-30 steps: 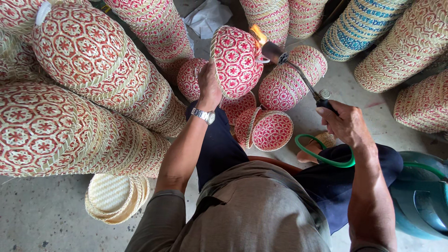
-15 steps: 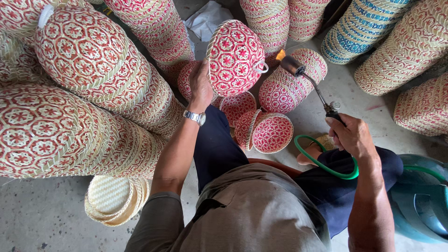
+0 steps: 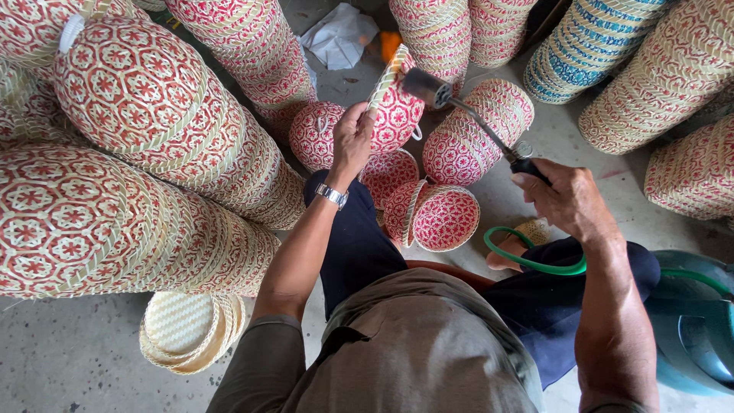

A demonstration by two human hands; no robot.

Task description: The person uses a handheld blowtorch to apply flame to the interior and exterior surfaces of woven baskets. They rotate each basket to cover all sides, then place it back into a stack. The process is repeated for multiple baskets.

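My left hand (image 3: 352, 141) holds up a round red-and-cream woven basket lid (image 3: 397, 107), turned edge-on toward me, with its cream rim showing. My right hand (image 3: 562, 195) grips the handle of a gas torch (image 3: 466, 115). The torch's dark nozzle sits right beside the lid's rim, and a small orange flame (image 3: 390, 46) shows just past the lid's top. A green hose (image 3: 535, 264) loops from the torch handle across my lap. I wear a silver wristwatch (image 3: 332, 196) on the left wrist.
Stacks of red-patterned woven baskets (image 3: 138, 99) lie to my left and stand at the back. A blue-banded stack (image 3: 589, 46) stands back right. Loose lids (image 3: 443, 218) lie by my knees. Plain cream lids (image 3: 187, 329) sit lower left. A teal gas cylinder (image 3: 696, 321) stands at right.
My left hand has rotated the lid from face-on to edge-on. The torch nozzle has stayed against the lid's rim as my right hand shifted slightly.
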